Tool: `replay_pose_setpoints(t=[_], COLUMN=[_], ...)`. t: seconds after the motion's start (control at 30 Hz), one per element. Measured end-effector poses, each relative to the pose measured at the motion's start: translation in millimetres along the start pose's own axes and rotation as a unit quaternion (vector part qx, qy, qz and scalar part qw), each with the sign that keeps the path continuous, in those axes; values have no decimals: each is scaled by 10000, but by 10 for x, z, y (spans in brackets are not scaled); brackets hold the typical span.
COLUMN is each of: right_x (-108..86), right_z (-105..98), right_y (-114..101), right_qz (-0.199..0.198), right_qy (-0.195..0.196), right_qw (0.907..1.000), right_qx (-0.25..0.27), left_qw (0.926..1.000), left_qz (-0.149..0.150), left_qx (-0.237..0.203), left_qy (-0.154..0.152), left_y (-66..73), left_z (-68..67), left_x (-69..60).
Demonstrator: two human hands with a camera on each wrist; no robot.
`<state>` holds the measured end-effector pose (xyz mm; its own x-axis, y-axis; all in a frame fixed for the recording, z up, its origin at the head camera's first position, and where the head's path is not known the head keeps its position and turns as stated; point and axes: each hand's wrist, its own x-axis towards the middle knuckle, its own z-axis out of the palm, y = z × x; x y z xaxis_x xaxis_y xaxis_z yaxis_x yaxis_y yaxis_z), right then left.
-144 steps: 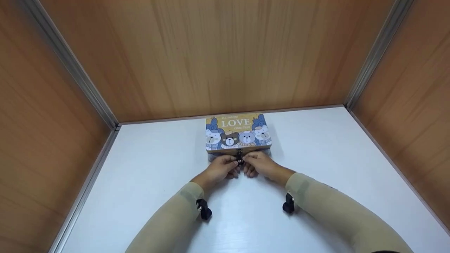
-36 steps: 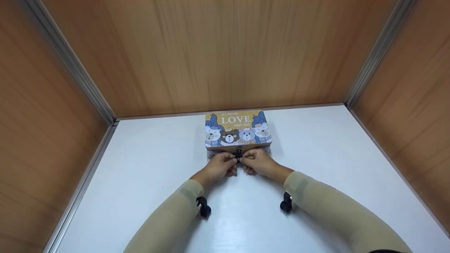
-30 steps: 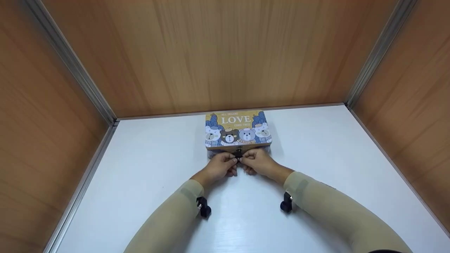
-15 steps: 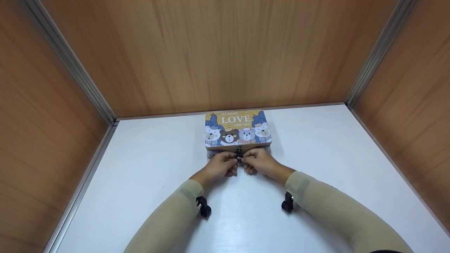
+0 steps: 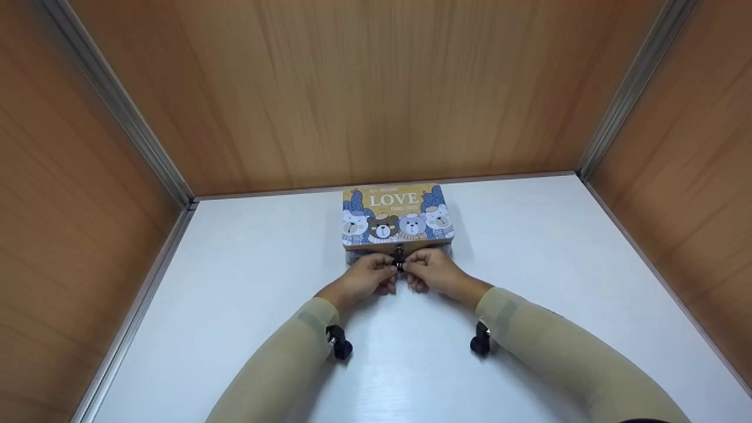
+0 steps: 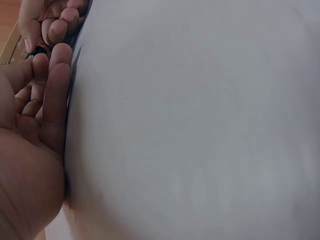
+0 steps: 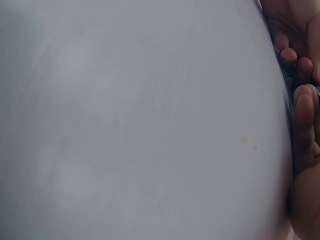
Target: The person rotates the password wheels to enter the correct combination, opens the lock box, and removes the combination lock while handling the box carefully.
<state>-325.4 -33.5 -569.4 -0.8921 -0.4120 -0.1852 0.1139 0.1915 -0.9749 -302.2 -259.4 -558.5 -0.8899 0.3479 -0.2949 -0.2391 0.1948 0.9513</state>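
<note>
Grip from both sides meets at the front of the box: the left hand (image 5: 368,279) and the right hand (image 5: 436,272) each pinch a small dark fitting (image 5: 400,266) between thumb and forefinger, the other fingers curled below. Whether the fitting is a latch or a lock is too small to tell. Glossy highlights suggest smooth metal, stiff and rather slippery, so dry fingertips on its sides look like the best hold.

The box (image 5: 395,220) stands flat, lid down, on the white table (image 5: 264,282), near the wooden back panel (image 5: 376,88). It looks like thin printed tin or stiff board: probably light, rigid, liable to slide or dent if pressed hard. Its long sides would make the steadiest place to lift it. The lid is rectangular with rounded corners, smooth, mustard and blue, printed with bears and the word LOVE; its front edge is plain brown.

The table is slick and faintly reflective; the panel shows warm, streaky grain; the sleeves (image 5: 282,364) are close-fitting, soft beige cloth.
</note>
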Motion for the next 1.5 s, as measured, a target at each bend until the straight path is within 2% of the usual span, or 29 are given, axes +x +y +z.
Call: replay_pose_setpoints(t=[0.5, 0.77, 1.0, 1.27, 1.5], right_x=[2, -32, -44, -21, -10], right_z=[10, 5, 8, 16, -5], right_y=[4, -30, -43, -34, -24], right_qz=[-97, 9, -11, -11, -60], right_qy=[-67, -78, -37, -58, -112], right_qw=[9997, 10000, 9997, 9999, 9999], right_qx=[-214, 19, 224, 140, -82], left_qw=[9997, 9998, 10000, 9999, 10000], left_qz=[27, 20, 69, 75, 39], left_qx=[214, 168, -57, 73, 13], left_qy=[-123, -75, 28, 2, -19], left_y=[11, 12, -20, -9, 8], left_z=[-16, 1, 22, 7, 5], left_x=[-4, -16, 17, 1, 5])
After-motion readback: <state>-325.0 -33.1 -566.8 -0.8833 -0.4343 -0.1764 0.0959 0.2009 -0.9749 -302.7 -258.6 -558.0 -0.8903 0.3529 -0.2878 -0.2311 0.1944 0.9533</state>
